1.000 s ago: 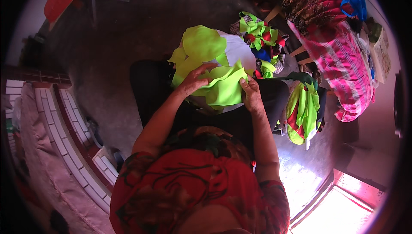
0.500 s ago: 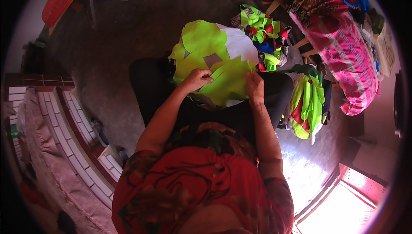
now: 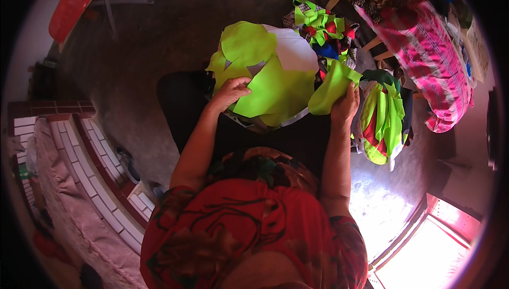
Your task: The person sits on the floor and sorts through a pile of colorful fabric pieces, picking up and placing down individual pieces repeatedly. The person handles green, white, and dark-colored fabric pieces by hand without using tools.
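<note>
1. Lime cloth pieces (image 3: 289, 85) lay overlapping on the lap, partly covering white cloth (image 3: 299, 50).
2. Right hand (image 3: 346, 103): fingers closed, thumb pinching the edge of a single lime piece (image 3: 330, 90), held just beside the layers, over the right thigh.
3. Left hand (image 3: 230, 92): fingers loosely bent, resting on the layers' left side; could not tell whether they pinched an edge.
4. Handling judgement: light left-hand pressure suited steadying the layers; the right pinch was best kept near the edge, without stretching the cloth.
</note>
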A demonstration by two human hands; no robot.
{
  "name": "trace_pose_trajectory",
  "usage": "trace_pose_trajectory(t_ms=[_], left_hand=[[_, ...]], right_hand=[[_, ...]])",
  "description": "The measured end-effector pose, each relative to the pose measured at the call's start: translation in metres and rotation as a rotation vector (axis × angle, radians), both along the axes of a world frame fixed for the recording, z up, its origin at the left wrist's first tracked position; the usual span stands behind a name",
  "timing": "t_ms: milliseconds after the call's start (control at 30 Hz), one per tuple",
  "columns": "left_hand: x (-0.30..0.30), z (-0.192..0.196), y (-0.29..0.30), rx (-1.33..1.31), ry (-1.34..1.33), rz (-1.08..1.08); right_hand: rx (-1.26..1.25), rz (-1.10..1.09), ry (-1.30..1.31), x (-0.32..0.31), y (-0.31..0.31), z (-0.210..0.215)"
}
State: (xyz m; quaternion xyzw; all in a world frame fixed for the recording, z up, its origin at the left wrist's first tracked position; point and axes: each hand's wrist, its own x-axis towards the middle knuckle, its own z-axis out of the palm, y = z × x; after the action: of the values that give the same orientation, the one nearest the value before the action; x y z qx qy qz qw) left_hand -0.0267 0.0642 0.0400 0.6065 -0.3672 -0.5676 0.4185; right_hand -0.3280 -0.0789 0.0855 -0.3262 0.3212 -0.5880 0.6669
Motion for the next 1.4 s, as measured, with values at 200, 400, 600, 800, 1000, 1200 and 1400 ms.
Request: trace_pose_trajectory(t_ms=[200,400,600,800,1000,1200,1400], left_hand=[[0.016,-0.004,0.01,0.086,-0.152,-0.026],[0.017,-0.009,0.012,0.098,-0.24,-0.054],[0.015,0.0,0.013,0.109,-0.336,-0.07],[0.015,0.005,0.015,0.041,-0.63,0.0],[-0.015,0.025,-0.002,-0.299,-0.592,0.157],[-0.094,0.034,-0.025,-0.29,0.278,-0.025],[-0.106,0.026,-0.031,-0.334,0.173,0.04]], right_hand=[[-0.013,0.001,0.059,0.004,0.003,-0.008],[-0.01,0.043,0.088,0.005,0.006,-0.005],[-0.015,0.061,0.082,0.004,0.007,-0.005],[-0.016,0.146,0.032,0.003,0.007,-0.002],[0.019,0.212,0.017,0.012,0.01,-0.001],[0.132,0.498,0.098,0.031,0.026,0.009],[0.069,0.657,0.187,0.042,0.033,0.001]])
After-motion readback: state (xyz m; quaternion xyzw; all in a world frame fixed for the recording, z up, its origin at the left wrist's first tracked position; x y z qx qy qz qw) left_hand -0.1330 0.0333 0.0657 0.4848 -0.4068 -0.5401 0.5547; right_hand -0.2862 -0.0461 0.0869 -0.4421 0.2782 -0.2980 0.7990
